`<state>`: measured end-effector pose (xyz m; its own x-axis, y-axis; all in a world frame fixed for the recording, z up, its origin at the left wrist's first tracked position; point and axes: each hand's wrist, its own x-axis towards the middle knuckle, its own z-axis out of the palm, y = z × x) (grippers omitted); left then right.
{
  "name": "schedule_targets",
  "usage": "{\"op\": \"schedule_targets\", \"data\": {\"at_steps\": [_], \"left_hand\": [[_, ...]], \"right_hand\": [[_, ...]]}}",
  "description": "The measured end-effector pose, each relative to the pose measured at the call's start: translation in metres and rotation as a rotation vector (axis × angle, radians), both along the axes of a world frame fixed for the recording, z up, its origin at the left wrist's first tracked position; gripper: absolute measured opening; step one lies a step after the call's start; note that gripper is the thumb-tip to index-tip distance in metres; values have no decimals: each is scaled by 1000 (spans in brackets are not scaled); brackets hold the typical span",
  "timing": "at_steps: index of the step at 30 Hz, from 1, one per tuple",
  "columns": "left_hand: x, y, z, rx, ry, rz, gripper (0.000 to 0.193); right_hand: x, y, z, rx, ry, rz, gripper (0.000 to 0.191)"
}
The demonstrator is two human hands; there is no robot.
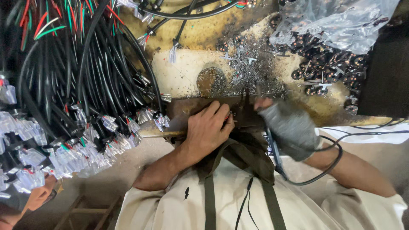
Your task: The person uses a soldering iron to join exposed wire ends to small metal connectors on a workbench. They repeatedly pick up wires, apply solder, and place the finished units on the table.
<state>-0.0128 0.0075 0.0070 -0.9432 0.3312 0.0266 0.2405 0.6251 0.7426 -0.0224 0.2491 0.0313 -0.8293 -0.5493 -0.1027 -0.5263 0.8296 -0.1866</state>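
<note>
Cable bundle point(72, 85) left of hands; plastic bag point(336, 21) behind, right; metal scraps point(251, 68) between.

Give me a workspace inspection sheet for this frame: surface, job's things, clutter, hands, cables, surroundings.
Surface: worn, stained bench top, yellowish, with a round hole.
Job's things: dark metal fixture at the bench edge; small wire ends at the left fingertips, too small to tell more.
Clutter: metal shavings beside the hole; pile of small dark and copper parts under a clear plastic bag.
Hands: left hand bare, fingers pressed on the fixture; right hand in a grey fingerless glove, blurred, grip unclear.
Cables: bundle of black cables with clear connectors; thin black cord looping by the right wrist.
Surroundings: another person's hand lower left; concrete floor.
</note>
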Motion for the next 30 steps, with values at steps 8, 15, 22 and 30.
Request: {"op": "schedule_targets", "data": {"at_steps": [8,15,22,30], "left_hand": [[3,5,0,-24,-32,37,15],[5,4,-4,-53,-44,63,16],[9,13,19,9,81,305,22],[-7,-79,116,-182,-397,-2,15]], "right_hand": [[9,-22,-29,-884,-181,-508,61],[38,-39,-56,-1034,-227,-493,50],[28,-46,-51,-971,-156,-459,48],[28,-44,-65,-996,-103,-438,51]]}}
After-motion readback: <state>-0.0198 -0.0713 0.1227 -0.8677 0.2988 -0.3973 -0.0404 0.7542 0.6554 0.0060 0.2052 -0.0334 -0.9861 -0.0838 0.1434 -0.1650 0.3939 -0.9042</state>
